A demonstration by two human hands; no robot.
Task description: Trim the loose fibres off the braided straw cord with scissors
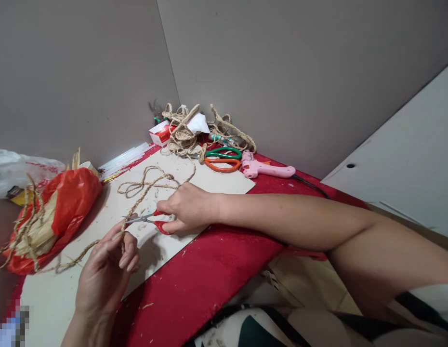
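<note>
My left hand (110,255) pinches a braided straw cord (138,201) between thumb and fingers, low on the left side of the white board (217,185). In my right hand (190,207) are small scissors with red handles (161,226), thumb and fingers through the loops. Their blades reach left and meet the cord just above my left fingertips. From there the cord loops over the board toward the back, and another length runs left from my left hand toward a red plastic bag (77,193) of straw.
At the back corner lie coiled straw cord (182,140), a red and white box (161,133), scissors with green and orange handles (223,165) and a pink glue gun (269,168). Clear sticks (128,159) and a clear bag (21,173) are at left. Red cloth (195,274) covers the table.
</note>
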